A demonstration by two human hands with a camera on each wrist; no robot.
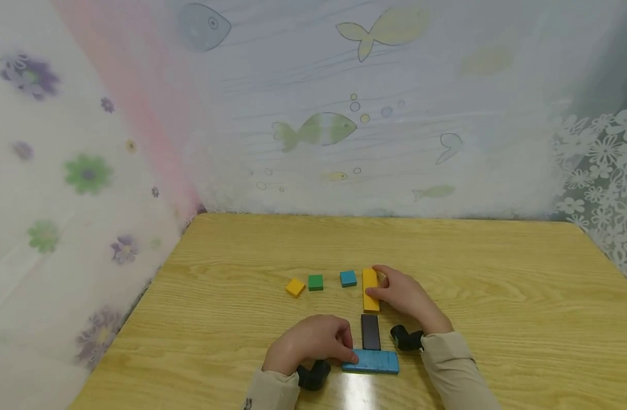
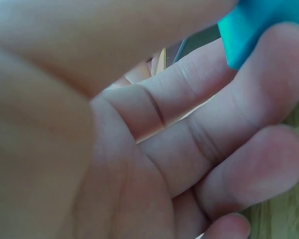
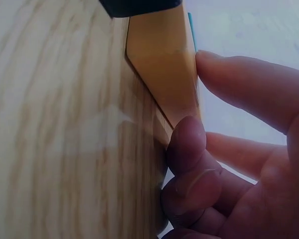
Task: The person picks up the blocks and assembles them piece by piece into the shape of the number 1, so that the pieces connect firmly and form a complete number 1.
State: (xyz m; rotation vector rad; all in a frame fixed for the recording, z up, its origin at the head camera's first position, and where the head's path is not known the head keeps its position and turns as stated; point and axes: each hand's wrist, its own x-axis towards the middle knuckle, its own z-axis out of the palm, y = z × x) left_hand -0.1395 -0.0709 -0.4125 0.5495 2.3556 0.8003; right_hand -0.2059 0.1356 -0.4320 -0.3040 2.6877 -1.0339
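Note:
My left hand (image 1: 315, 341) pinches the left end of a long blue block (image 1: 378, 362) lying crosswise on the table, thumb on top. In the left wrist view, a corner of the blue block (image 2: 244, 32) shows between thumb and fingers. A dark block (image 1: 371, 332) stretches away from its far side. Beyond that lies a long yellow block (image 1: 371, 278), in line with the dark one. My right hand (image 1: 402, 296) holds the yellow block, thumb on its top near the middle and fingers at its far end. The right wrist view shows its side (image 3: 159, 59) against the wood.
To the left of the long yellow block are a small blue block (image 1: 348, 278), a green block (image 1: 315, 282) and a small yellow block (image 1: 295, 287). Black wrist devices (image 1: 314, 376) sit under both wrists. Patterned curtains (image 1: 313, 193) hang behind the wooden table (image 1: 231, 336).

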